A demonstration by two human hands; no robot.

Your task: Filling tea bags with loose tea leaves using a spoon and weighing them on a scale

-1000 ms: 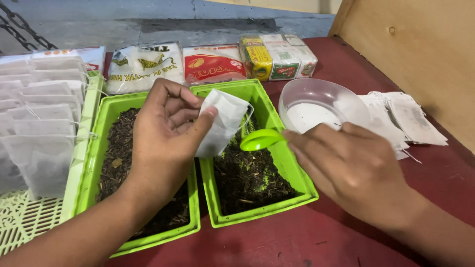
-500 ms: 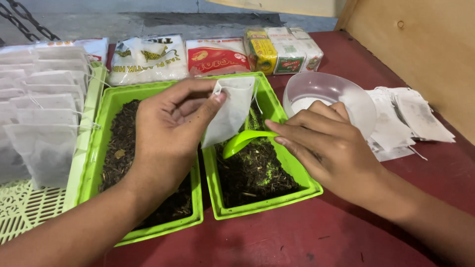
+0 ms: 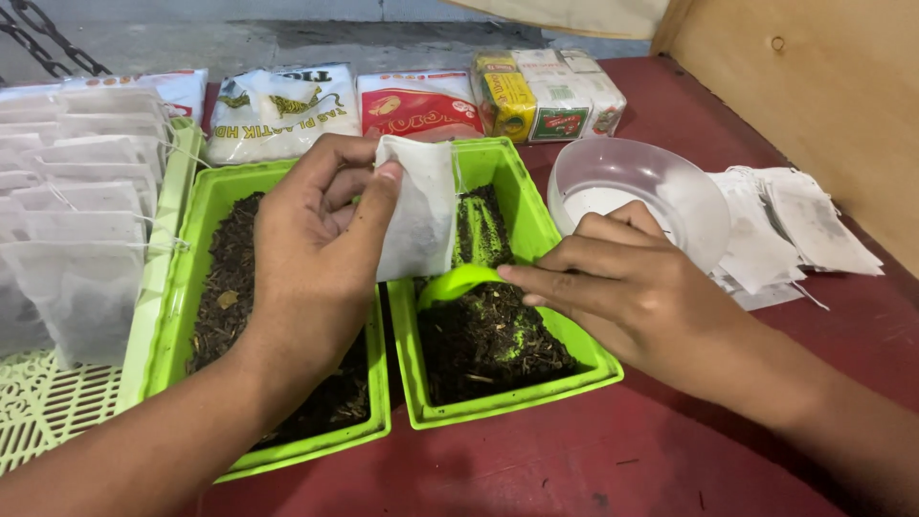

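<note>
Left hand: my left hand [image 3: 311,244] is hovering over the gap between the two green trays, and its thumb and fingers are pinching the top edge of a white paper bag.
Bag: the paper bag [image 3: 418,209] is hanging upright from my fingertips, its lower edge sitting just above the dark loose leaves in the right tray; I cannot tell whether its mouth is open.
Right hand: my right hand [image 3: 627,287] is reaching in from the right over the right tray, its fingers curled and gripping the handle of a green scoop.
Scoop: the green scoop [image 3: 458,282] is pointing left with its bowl just below the bag, right over the leaves; what is in the bowl I cannot make out.
Right tray: the right tray [image 3: 517,400] is lying on the dark red table [image 3: 536,469], holding a heap of dark leaves.
Left tray: the left tray [image 3: 182,316] is touching the right one side by side, also holding dark leaves, and my left wrist is crossing above it.
Bowl: a clear plastic bowl [image 3: 670,182] is standing just behind my right hand.
Flat bags: a pile of flat white bags [image 3: 804,225] is lying to the right of the bowl.
Hanging bags: rows of white bags [image 3: 77,220] are standing at the far left, beside the left tray.
Packets: packets and small boxes [image 3: 421,101] are lining the back of the table.
</note>
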